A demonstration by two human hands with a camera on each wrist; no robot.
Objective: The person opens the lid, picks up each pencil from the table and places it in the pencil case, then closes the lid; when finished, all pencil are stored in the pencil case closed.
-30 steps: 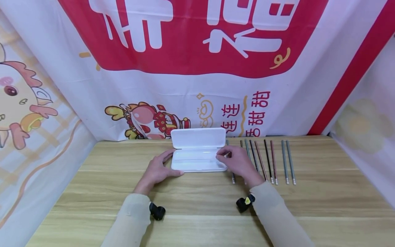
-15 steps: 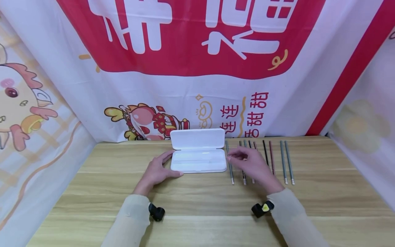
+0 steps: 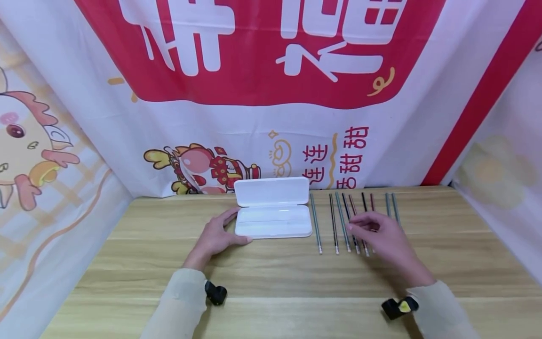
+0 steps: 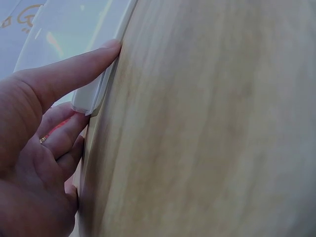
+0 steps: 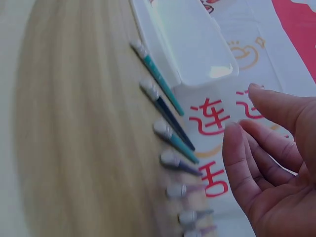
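Note:
A white pencil case (image 3: 296, 230) lies with its lid raised near the back of the table, its tray showing no pencils. My left hand (image 3: 215, 236) grips its left end, thumb along the front edge and fingers by the back corner. In the left wrist view, the thumb (image 4: 74, 74) lies against the case's edge. To the right, several pencils (image 3: 315, 223) with erasers toward me lie roughly parallel. Above the row's right part hovers my right hand (image 3: 383, 235), hiding some pencils. The right wrist view has its thumb and fingertips apart, with nothing between them.
The wooden table (image 3: 271, 282) ends at a printed cloth backdrop (image 3: 271, 117) close behind the case and pencils. More cloth hangs at the left and right sides. Two teal pencils (image 3: 395, 207) lie at the far right of the row.
My right hand has moved from over the case's right end rightward across the pencils. More of the left pencils are now uncovered. The left hand and the case have stayed put.

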